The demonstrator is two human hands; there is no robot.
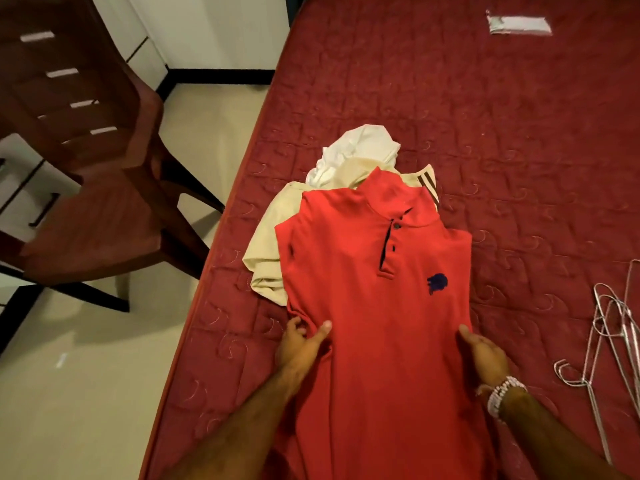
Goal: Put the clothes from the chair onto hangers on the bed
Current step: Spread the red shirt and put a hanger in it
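A red polo shirt (363,289) with a dark chest logo lies face up on the dark red bed (485,133), collar pointing away from me. My left hand (301,348) grips its left side edge, thumb on top of the cloth. On the opposite edge, my right hand (483,355) holds the fabric with curled fingers. Under the polo lie a beige garment (266,247) and a white garment (353,154). Several wire hangers (606,334) lie on the bed at the right.
A brown plastic chair (93,188) stands on the tiled floor to the left of the bed, its seat bare. A white paper label (517,26) lies near the bed's far end. The bed's left edge runs diagonally beside my left arm.
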